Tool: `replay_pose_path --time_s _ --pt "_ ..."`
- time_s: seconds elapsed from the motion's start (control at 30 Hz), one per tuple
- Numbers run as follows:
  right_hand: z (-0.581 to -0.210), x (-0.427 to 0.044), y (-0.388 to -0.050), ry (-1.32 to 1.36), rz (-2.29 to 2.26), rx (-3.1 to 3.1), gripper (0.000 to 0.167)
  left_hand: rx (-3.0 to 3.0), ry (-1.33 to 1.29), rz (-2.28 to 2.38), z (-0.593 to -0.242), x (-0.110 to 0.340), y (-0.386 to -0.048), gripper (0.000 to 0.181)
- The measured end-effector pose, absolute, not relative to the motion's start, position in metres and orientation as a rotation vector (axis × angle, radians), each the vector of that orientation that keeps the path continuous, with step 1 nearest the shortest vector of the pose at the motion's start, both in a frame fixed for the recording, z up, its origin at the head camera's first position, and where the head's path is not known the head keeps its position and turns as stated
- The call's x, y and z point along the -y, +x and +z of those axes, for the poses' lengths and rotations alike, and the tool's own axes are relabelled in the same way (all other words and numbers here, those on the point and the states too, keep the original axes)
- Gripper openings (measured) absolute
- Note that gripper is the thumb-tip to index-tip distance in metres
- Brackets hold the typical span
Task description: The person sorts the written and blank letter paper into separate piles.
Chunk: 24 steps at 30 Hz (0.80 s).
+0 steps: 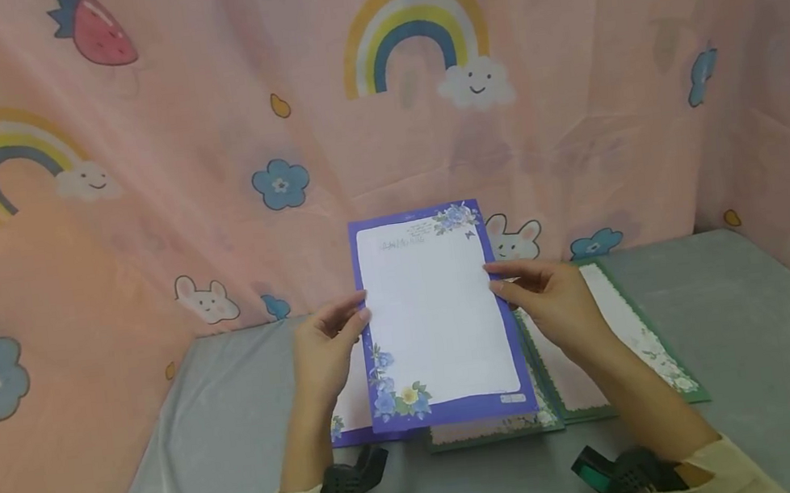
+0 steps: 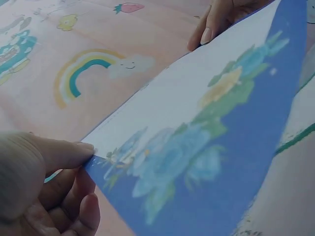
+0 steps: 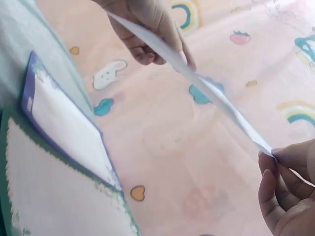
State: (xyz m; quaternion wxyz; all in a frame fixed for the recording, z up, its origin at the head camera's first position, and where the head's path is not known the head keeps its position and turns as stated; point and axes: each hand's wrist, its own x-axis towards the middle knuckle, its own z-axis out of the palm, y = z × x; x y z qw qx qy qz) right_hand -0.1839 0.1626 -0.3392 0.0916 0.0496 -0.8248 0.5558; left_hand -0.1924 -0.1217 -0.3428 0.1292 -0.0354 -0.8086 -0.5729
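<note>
A purple-bordered sheet of letter paper with blue flowers in two corners is held up, its printed side toward me. Faint grey writing runs near its top. My left hand pinches the left edge between thumb and fingers; on the opposite edge my right hand does the same. From the left wrist, the sheet looks tilted, with the left thumb on its printed face. The right wrist view shows the sheet nearly edge-on, pinched by the right fingers.
Behind the raised sheet, another purple-bordered sheet lies on the grey cloth-covered table. Green-bordered sheets lie to its right, partly hidden by the raised sheet and right arm. A pink patterned curtain hangs behind the table.
</note>
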Motion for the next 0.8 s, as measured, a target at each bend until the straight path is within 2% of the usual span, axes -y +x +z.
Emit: replay_pose_path --time_s 0.27,0.5,0.8 --pt "-0.321 -0.137 -0.186 0.243 1.662 2.453 0.034 2.329 0.009 -1.567 -0.330 0.141 -0.187 0.026" --pt "-0.322 -0.102 -0.194 0.326 1.612 2.490 0.035 2.268 0.135 -1.491 -0.326 0.160 -0.187 0.025" --pt "-0.322 -0.073 -0.202 0.368 1.530 2.496 0.037 2.235 0.173 -1.373 -0.328 0.176 -0.189 0.025"
